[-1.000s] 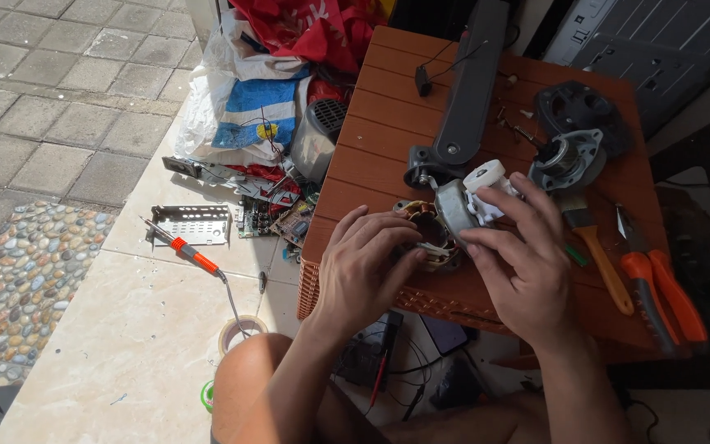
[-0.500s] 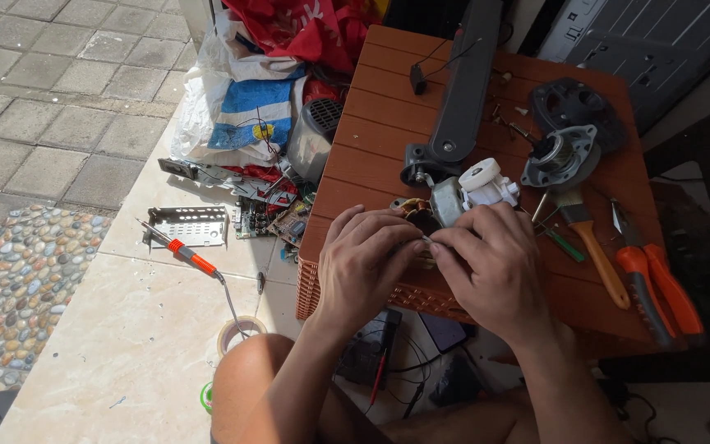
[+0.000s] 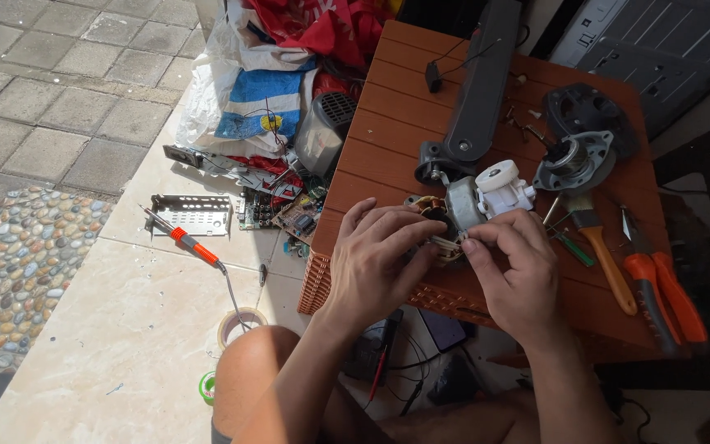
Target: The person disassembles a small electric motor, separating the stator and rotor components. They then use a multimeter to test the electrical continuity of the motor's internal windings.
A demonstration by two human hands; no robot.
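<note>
Fingers of the left hand (image 3: 380, 259) and right hand (image 3: 513, 267) curl closed around the small fan motor (image 3: 454, 215), beside the paintbrush (image 3: 601, 247) on the brown bench (image 3: 388, 123).

Site: my makeshift repair spot outdoors at a home, on a tiled step beside paving stones (image 3: 51, 90). Evidence: brown plastic table (image 3: 388, 123) carrying fan parts, pliers (image 3: 667, 296) at its right edge, soldering iron (image 3: 195, 247) and circuit boards (image 3: 289, 215) on the floor.
</note>
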